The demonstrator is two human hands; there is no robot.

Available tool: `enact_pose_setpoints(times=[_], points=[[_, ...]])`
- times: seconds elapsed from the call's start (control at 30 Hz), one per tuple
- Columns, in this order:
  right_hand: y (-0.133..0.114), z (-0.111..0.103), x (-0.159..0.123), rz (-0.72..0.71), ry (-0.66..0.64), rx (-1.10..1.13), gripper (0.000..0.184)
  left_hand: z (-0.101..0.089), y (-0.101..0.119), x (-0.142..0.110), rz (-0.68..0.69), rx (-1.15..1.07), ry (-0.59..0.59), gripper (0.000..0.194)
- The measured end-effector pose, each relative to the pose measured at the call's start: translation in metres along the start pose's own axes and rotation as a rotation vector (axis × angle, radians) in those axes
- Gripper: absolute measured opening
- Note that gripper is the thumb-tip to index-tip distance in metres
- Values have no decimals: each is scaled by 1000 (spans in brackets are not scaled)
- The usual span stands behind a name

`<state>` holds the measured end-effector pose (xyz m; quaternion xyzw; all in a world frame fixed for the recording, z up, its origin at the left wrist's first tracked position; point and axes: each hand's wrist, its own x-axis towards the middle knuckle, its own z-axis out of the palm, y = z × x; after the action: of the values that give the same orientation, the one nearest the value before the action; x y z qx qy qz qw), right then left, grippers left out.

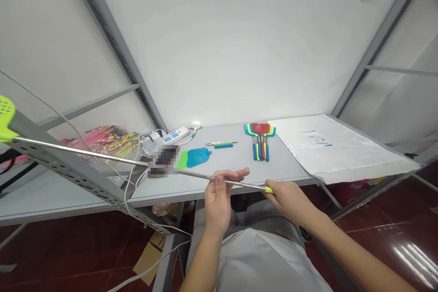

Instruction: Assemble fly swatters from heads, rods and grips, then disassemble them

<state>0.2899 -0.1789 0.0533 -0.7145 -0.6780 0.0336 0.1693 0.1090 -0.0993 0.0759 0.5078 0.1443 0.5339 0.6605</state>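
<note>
An extended telescopic fly swatter (82, 151) reaches across the view, its yellow-green head at the left edge and its metal rod slanting down to the right. My right hand (290, 203) is wrapped round its yellow-green handle, most of which the fingers hide. Further along, my left hand (221, 200) holds the rod between the thumb and the fingers, which stretch out behind it. Beyond my left hand, a blue swatter head (198, 157) overlaps a green swatter head (183, 160) on the shelf. Thin metal rods (221, 142) and a blue-and-green pair of handles (223, 146) lie behind.
Several collapsed fly swatters (261, 141) lie fanned together on the grey shelf (236, 164). To their right is a large white plastic bag (337, 146) with a label. A power strip (175, 136) with cables and a blurred-out object (163, 161) stand left, beside a metal upright (68, 169).
</note>
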Motion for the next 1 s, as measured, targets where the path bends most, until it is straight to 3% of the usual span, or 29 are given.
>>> enact_pose_setpoints(times=[0.2,0.37,0.47,0.6,0.77,0.9,1.0], points=[[-35,4,19,33,40,104,20,6,-15,0,-96,110,-58,38],[-51,14,38,-10,48,183,26,-12,-7,7,-117,230,-15,36],[-36,24,43,-33,40,190,27,-27,14,10,-42,162,75,37],[6,38,40,2,48,125,26,-45,46,12,194,-11,301,39],[48,48,43,41,82,13,35,-76,74,14,335,-191,592,44],[58,46,51,43,116,-53,39,-93,83,16,418,-227,763,46],[45,40,58,50,158,-98,41,-81,66,17,498,-165,728,39]])
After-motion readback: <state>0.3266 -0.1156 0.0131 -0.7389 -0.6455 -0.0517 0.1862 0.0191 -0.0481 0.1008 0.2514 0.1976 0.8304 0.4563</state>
